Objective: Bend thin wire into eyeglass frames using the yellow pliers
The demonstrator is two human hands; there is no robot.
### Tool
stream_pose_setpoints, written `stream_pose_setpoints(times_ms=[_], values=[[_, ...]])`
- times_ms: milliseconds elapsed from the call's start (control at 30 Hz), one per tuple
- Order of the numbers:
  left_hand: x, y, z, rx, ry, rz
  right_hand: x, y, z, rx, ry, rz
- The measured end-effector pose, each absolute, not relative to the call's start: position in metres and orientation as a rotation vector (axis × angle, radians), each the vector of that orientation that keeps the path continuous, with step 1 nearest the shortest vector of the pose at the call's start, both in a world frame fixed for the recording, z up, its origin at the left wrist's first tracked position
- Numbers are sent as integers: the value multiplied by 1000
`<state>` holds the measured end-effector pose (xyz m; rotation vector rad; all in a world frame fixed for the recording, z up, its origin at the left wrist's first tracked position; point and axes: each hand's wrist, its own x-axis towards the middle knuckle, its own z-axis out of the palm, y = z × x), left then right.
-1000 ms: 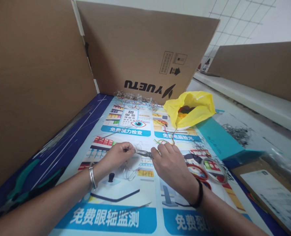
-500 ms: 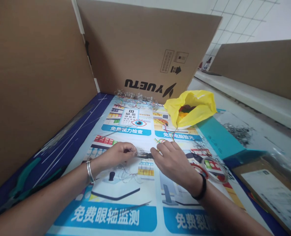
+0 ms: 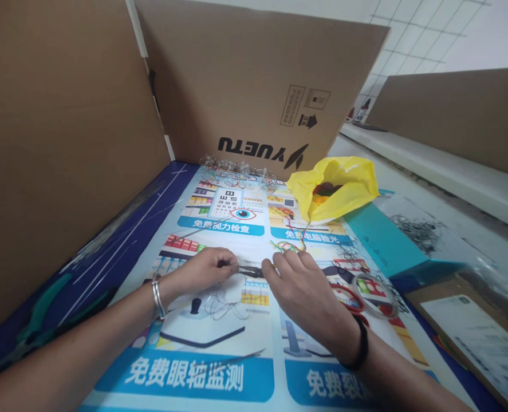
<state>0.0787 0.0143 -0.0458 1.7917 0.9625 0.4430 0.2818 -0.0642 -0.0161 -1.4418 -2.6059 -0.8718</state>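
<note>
Brown cardboard panel printed "YUETU" (image 3: 258, 86): darkening leftward
Pale gridded wall (image 3: 419, 28): glowing brightly
Dark metal pliers (image 3: 252, 271): losing detail
Teal-handled tool (image 3: 46, 308): blurring near left edge

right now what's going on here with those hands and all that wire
A person is working with thin wire over a printed sheet. The right hand grips pliers, their tip pointing at the left hand, whose closed fingers seem to pinch the wire there; the exact contact is too small to tell. A yellow bag lies open beyond the right hand.
</note>
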Motion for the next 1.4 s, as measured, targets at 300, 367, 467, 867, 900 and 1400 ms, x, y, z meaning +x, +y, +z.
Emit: stream_pose_setpoints(times_ms=[300, 367, 467, 867, 900, 1400], values=[[77, 15, -46, 1837, 886, 422, 288, -58, -20, -1353, -2619, -763], [76, 16, -47, 1877, 877, 423, 289, -57, -21, -1358, -2628, -748], [76, 17, -48, 1918, 881, 413, 289, -57, -22, -1375, -2641, -727], [75, 17, -47, 1973, 776, 379, 288, -55, -24, -1407, -2658, -622], [75, 17, -47, 1978, 770, 374, 288, -55, -24, -1405, -2661, -613], [76, 17, -46, 1809, 853, 328, 289, -57, -28, -1445, -2611, -550]])
